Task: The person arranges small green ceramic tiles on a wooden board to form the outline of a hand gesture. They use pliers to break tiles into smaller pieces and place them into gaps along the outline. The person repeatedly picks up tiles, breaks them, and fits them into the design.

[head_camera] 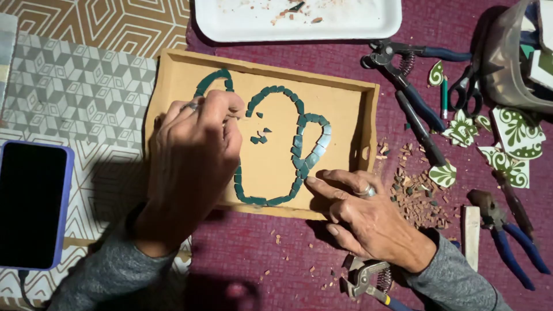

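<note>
A shallow wooden tray [351, 95] lies in the middle, with small green tile pieces [299, 144] laid in it as a curved outline. My left hand [196, 155] hovers over the tray's left half, fingers pinched together near the outline; whether a piece sits between them is hidden. My right hand [360, 210] rests on the tray's lower right rim, a ring on one finger, its forefinger touching the green pieces at the outline's lower right. A few loose green bits [259, 137] lie inside the outline.
A white tray [368, 23] sits at the top. Tile nippers [409, 75], scissors [468, 89], patterned green-and-white tile shards [518, 135] and red chips [420, 198] lie right. More pliers [368, 279] lie near the front, a blue-cased phone [31, 204] at left.
</note>
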